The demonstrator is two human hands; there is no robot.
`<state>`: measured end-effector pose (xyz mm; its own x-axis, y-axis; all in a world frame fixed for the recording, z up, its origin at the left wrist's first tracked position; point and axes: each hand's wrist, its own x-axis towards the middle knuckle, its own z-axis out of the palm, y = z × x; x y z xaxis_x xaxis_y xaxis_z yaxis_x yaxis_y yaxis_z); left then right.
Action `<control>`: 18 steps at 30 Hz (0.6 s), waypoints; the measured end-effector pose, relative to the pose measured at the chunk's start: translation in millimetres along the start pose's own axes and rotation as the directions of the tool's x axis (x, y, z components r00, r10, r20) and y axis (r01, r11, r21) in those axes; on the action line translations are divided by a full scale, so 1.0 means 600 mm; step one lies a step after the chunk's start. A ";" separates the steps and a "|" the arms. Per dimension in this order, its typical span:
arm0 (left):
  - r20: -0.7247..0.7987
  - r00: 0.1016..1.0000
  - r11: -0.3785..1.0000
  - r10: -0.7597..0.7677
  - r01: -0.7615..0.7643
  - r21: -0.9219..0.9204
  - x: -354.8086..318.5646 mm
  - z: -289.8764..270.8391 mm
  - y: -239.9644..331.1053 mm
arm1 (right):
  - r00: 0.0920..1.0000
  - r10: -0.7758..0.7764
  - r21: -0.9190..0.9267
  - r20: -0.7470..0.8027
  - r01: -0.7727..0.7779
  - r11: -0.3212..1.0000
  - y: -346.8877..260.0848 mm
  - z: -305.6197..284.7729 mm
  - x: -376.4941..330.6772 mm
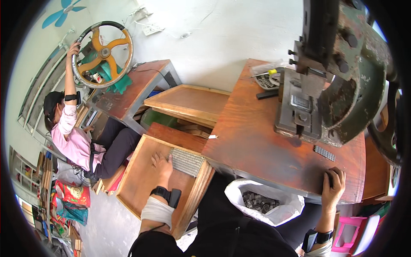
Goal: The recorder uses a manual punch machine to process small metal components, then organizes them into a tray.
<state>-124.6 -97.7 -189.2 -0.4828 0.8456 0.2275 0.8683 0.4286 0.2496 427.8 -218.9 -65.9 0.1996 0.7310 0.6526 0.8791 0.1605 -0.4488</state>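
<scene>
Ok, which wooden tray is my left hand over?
The nearer tray, holding rows of metal pieces; the farther tray lies beyond it, toward the white wall.

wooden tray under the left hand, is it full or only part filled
Only part filled: rows of small metal pieces lie beside the left hand, and most of the wooden tray shows bare base.

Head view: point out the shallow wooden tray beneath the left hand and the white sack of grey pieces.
Shallow wooden tray [140,184], head view: bare bottom, towards the left.
White sack [234,197], head view: left wall.
</scene>
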 end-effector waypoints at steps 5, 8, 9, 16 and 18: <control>0.287 0.956 0.998 -0.068 0.064 0.022 0.013 0.016 -0.007 | 1.000 0.009 -0.069 0.002 -0.009 0.998 -0.001 0.002 0.002; 0.293 0.952 0.983 -0.085 0.128 -0.129 0.027 0.007 -0.017 | 1.000 0.010 -0.100 0.004 -0.010 0.995 0.002 0.006 0.002; 0.344 0.939 0.961 -0.006 0.101 -0.257 0.037 -0.002 -0.018 | 1.000 0.008 -0.114 0.002 -0.007 0.993 0.001 0.007 0.002; 0.489 0.843 0.822 0.223 0.108 -0.559 0.079 -0.022 -0.026 | 1.000 -0.019 -0.169 0.005 0.020 0.985 0.005 0.011 0.003; 0.467 0.853 0.864 0.232 0.039 -0.501 0.080 -0.025 -0.025 | 1.000 -0.009 -0.178 0.020 0.012 0.984 0.011 0.009 -0.002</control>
<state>-162.5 -68.5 -168.0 -0.1571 0.9696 -0.1876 0.6748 0.2441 0.6965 430.9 -215.1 -73.3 0.1833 0.7427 0.6441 0.9445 0.0487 -0.3249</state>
